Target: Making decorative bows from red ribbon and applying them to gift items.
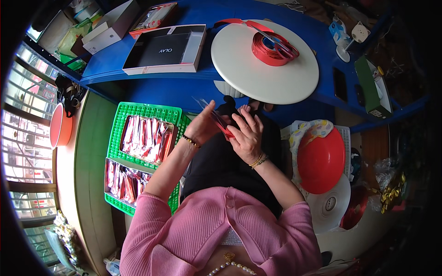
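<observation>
Above my lap, my left hand point(200, 125) is closed on a thin clear plastic packet point(223, 125) with something red in it. The packet's clear end sticks up past my left fingers. My right hand point(248, 137) pinches the red lower end, its other fingers raised and slightly apart. Beyond my hands, a round white board point(235, 71) bears a roll of red ribbon point(267, 54). Scissors point(282, 44) lie across that roll. To my left, a box of similar red-and-clear packets point(145, 138) rests on a green plastic crate point(119, 123).
Nearer me on the crate lies a second box of packets point(124, 181). The blue table point(216, 14) holds an open black-and-white box point(161, 48), a phone point(340, 84) and a green box point(368, 87). At my right are a red basin point(321, 161) and a white reel point(329, 202).
</observation>
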Action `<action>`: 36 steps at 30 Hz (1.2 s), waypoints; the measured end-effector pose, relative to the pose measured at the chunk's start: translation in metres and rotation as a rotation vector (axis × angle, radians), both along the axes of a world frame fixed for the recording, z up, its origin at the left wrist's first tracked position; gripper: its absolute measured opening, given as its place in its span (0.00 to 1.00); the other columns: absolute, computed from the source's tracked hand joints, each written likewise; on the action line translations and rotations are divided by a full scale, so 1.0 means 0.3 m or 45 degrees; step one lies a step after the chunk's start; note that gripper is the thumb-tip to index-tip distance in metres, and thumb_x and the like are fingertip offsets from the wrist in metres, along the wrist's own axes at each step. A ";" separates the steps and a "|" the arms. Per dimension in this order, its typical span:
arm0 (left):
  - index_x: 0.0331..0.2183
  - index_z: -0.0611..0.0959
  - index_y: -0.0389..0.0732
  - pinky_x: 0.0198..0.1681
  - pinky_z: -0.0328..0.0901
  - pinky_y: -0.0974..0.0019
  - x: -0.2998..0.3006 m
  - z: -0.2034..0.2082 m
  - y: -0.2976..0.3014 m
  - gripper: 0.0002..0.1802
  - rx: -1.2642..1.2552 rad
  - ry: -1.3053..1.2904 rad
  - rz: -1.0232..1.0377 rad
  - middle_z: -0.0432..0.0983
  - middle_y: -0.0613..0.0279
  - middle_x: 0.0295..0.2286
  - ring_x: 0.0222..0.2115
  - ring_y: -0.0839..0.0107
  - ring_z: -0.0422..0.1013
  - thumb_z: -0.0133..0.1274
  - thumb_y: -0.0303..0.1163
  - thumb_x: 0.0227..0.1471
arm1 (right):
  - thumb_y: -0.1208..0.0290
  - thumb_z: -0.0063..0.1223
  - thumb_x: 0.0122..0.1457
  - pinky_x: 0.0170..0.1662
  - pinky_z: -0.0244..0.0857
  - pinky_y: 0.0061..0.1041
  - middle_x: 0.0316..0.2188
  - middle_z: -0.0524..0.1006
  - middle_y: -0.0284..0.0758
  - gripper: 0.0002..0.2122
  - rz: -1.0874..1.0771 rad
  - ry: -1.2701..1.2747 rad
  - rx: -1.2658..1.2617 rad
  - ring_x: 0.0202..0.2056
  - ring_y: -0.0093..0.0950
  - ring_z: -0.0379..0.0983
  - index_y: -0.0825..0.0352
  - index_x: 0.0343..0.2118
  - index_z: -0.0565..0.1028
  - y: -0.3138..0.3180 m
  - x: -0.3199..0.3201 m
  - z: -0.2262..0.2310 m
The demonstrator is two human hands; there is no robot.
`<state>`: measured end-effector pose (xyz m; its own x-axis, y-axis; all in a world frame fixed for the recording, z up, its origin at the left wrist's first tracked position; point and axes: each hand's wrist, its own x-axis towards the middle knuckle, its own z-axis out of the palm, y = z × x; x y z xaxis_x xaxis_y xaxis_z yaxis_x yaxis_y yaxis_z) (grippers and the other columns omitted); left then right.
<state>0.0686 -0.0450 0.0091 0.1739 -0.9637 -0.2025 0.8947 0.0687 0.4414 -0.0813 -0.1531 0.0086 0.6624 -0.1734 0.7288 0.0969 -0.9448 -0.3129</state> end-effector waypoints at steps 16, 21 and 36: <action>0.38 0.74 0.37 0.41 0.65 0.63 -0.121 -0.054 0.004 0.16 0.484 -0.069 0.220 0.74 0.60 0.34 0.34 0.68 0.71 0.36 0.36 0.58 | 0.76 0.60 0.38 0.51 0.52 0.39 0.45 0.67 0.35 0.18 0.048 0.070 0.084 0.51 0.36 0.60 0.63 0.36 0.74 0.017 0.023 -0.062; 0.40 0.75 0.35 0.42 0.64 0.64 -0.090 -0.002 -0.003 0.19 0.554 -0.160 0.308 0.74 0.57 0.36 0.35 0.68 0.71 0.33 0.37 0.59 | 0.78 0.58 0.42 0.38 0.62 0.32 0.25 0.73 0.34 0.22 -0.024 0.299 0.658 0.27 0.35 0.70 0.64 0.43 0.66 0.031 0.002 -0.052; 0.43 0.74 0.33 0.44 0.63 0.63 -0.062 0.001 -0.016 0.20 0.384 -0.339 0.127 0.74 0.56 0.39 0.42 0.66 0.69 0.36 0.38 0.58 | 0.63 0.51 0.57 0.36 0.67 0.19 0.38 0.74 0.37 0.19 0.491 0.680 2.072 0.36 0.21 0.73 0.70 0.47 0.65 -0.051 -0.082 -0.016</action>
